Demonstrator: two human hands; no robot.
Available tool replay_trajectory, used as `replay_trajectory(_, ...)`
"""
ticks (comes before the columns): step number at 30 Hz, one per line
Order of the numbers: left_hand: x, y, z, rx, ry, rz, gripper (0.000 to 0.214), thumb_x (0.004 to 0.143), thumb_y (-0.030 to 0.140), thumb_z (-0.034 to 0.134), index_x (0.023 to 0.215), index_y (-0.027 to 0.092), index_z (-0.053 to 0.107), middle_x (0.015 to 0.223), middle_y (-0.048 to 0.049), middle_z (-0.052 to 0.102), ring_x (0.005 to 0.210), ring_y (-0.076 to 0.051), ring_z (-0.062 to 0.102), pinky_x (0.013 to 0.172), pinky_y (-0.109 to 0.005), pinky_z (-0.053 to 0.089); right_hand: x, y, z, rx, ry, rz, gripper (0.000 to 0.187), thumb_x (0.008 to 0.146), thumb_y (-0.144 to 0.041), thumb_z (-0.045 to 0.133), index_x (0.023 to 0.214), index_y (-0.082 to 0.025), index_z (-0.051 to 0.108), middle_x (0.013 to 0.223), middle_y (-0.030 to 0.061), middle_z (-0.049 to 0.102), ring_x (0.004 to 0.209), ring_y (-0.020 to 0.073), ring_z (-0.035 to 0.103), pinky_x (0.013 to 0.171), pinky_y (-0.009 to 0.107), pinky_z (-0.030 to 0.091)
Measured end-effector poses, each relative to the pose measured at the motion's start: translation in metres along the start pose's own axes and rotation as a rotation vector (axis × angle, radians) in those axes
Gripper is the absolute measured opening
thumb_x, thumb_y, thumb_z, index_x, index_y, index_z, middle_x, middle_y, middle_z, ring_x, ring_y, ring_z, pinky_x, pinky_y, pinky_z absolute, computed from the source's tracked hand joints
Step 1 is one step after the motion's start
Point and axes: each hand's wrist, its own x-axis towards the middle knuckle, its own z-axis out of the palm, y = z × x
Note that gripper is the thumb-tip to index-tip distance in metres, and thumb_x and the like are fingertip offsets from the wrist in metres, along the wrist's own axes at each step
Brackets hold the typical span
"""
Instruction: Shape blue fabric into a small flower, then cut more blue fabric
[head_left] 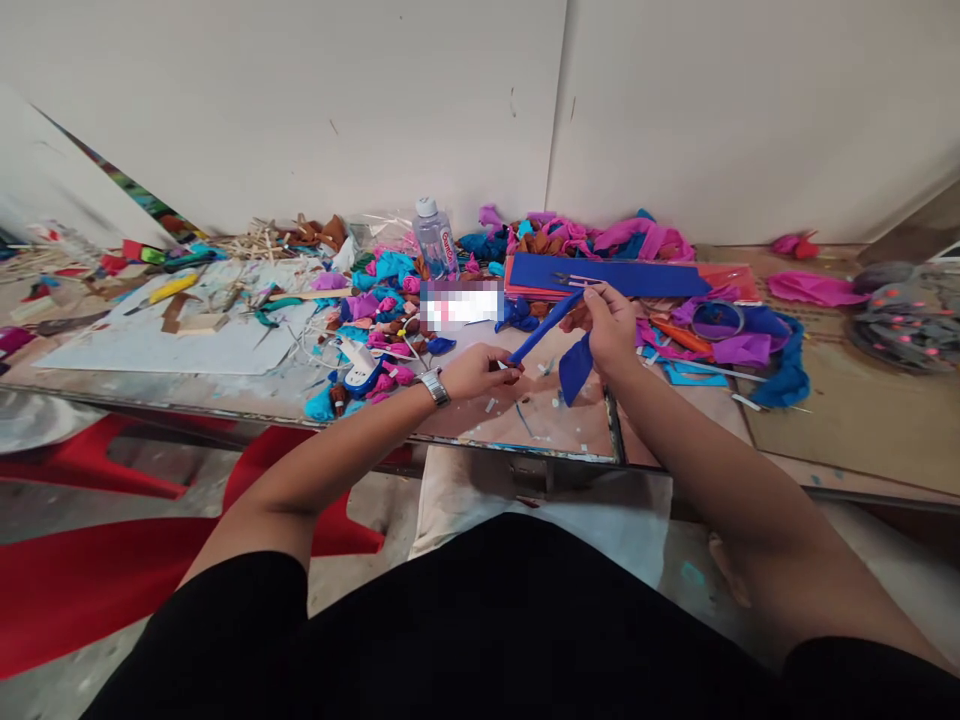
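Note:
A blue paper strip [546, 330] stretches at a slant between my two hands, above the table. My left hand [484, 373], with a metal watch at the wrist, is closed in a pinch around its lower end. Fingers of my right hand [611, 328] grip the upper end, and a loose blue flap [576, 370] hangs below them. Just behind my right hand lies a stack of folded paper with a long blue sheet [622, 276] on top. Small scissors [574, 279] rest on that sheet.
Crumpled coloured paper pieces [394, 268] crowd around a plastic bottle [436, 240]. A white and blue power strip [362, 368] sits left of my left hand. A roll of tape [718, 320] lies to the right. Red chairs [90, 575] stand at lower left.

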Motion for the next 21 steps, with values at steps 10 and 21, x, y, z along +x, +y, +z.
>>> replay_trajectory(10, -0.029, 0.009, -0.025, 0.167, 0.178, 0.057, 0.040, 0.101, 0.050, 0.060, 0.093, 0.015, 0.077, 0.074, -0.0054, 0.077, 0.062, -0.013, 0.069, 0.062, -0.023, 0.045, 0.003, 0.006, 0.000, 0.024, -0.011, -0.058, 0.052, 0.084, -0.075, 0.075, 0.082, -0.027, 0.054, 0.064, -0.0034, 0.062, 0.058, 0.0198, 0.068, 0.052, 0.033, 0.055)
replay_trajectory(21, -0.046, -0.008, -0.092, 0.721, 0.431, 0.085, 0.029, 0.098, 0.035, 0.056, 0.096, 0.018, 0.079, 0.100, -0.0096, 0.080, 0.090, -0.023, 0.070, 0.082, -0.035, 0.050, 0.011, 0.016, -0.006, -0.047, 0.015, -0.110, 0.054, 0.088, -0.081, 0.063, 0.086, -0.028, 0.051, 0.068, -0.0011, 0.061, 0.064, 0.0200, 0.070, 0.055, 0.032, 0.054)
